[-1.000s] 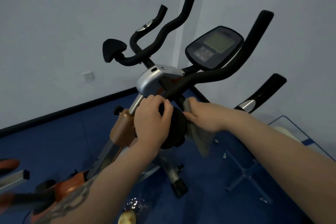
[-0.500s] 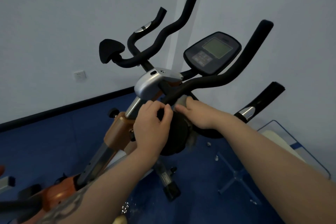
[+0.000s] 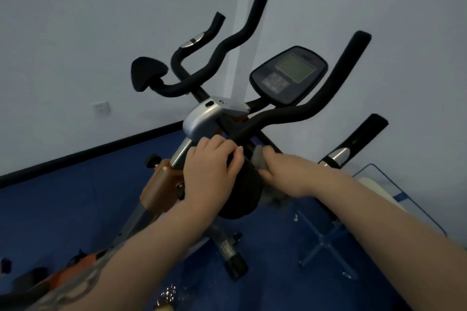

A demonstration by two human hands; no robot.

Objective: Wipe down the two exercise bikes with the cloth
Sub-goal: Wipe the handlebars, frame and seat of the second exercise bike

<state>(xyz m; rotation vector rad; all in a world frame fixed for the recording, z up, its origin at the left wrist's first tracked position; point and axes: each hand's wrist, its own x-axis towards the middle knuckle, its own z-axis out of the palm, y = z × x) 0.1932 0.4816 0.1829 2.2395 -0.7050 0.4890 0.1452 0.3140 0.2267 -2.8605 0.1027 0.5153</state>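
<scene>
Left hand [image 3: 211,171] curled round black pad [image 3: 242,194] of exercise bike [image 3: 209,121], right hand [image 3: 290,174] pinching grey cloth [image 3: 259,159] against handlebar stem

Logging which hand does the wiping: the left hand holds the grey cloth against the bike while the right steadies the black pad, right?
Swapped. The head view shows the right hand holding the cloth; the left hand steadies the pad.

Left hand [image 3: 211,174] curled gripping; right hand [image 3: 290,174] pinching.
</scene>
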